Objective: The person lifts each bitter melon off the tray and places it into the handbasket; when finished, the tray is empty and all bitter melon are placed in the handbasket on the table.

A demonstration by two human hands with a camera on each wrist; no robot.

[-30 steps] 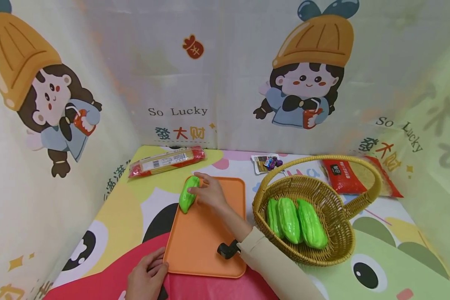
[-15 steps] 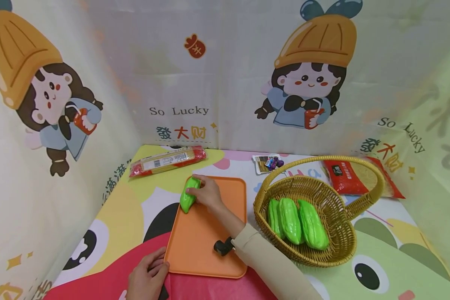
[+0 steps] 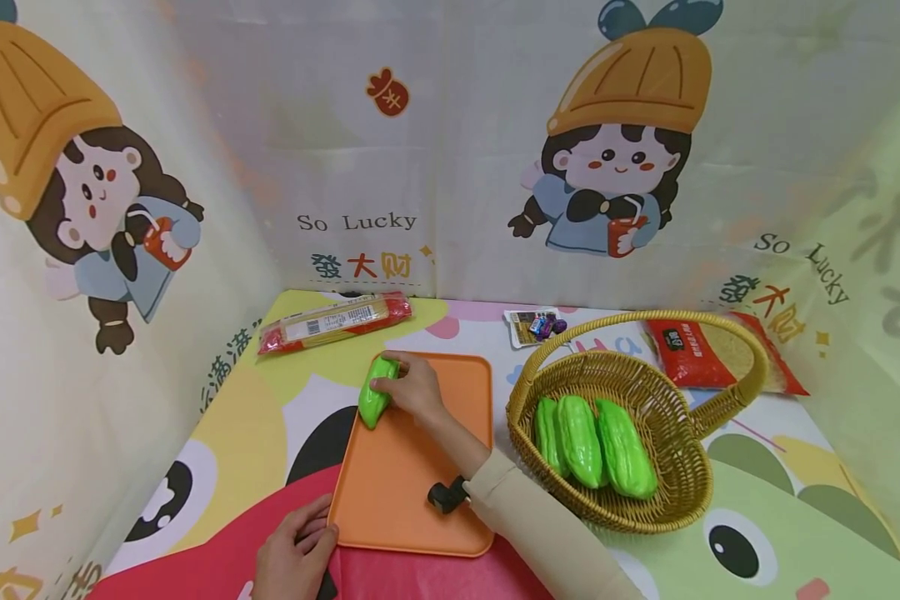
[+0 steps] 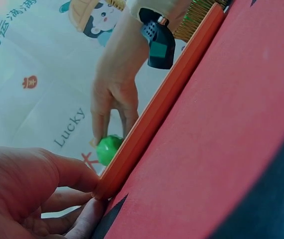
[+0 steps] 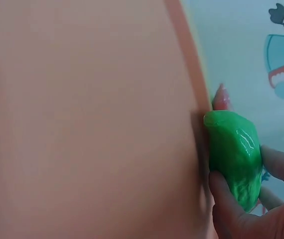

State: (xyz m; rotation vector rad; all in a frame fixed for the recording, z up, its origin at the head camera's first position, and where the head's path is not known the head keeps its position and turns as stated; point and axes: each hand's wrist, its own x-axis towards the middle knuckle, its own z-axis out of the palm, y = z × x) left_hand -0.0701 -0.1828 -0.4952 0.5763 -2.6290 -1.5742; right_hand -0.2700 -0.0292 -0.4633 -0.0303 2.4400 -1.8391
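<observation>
A glossy, bright green bitter melon (image 3: 375,402) lies along the left rim at the far left of the orange tray (image 3: 412,500). My right hand (image 3: 414,385) grips it from the right, its thumb on the near flank and the fingers over the far end. The right wrist view shows thumb and fingers on opposite sides of the bitter melon (image 5: 235,157). At the tray's near left corner, my left hand (image 3: 294,546) pinches the edge, with fingers (image 4: 74,174) at the rim in the left wrist view.
Right of the tray stands a wicker basket (image 3: 690,500) with a tall arched handle, holding several green bitter melons (image 3: 579,442). Behind lie a long red-ended noodle packet (image 3: 337,323), a small packet with purple-wrapped sweets (image 3: 543,325) and a red bag (image 3: 693,354). Printed cloth walls enclose the table.
My right hand's fingers have closed in around the far end of the bitter melon, and the right forearm has shifted slightly left. The left hand stays at the tray corner.
</observation>
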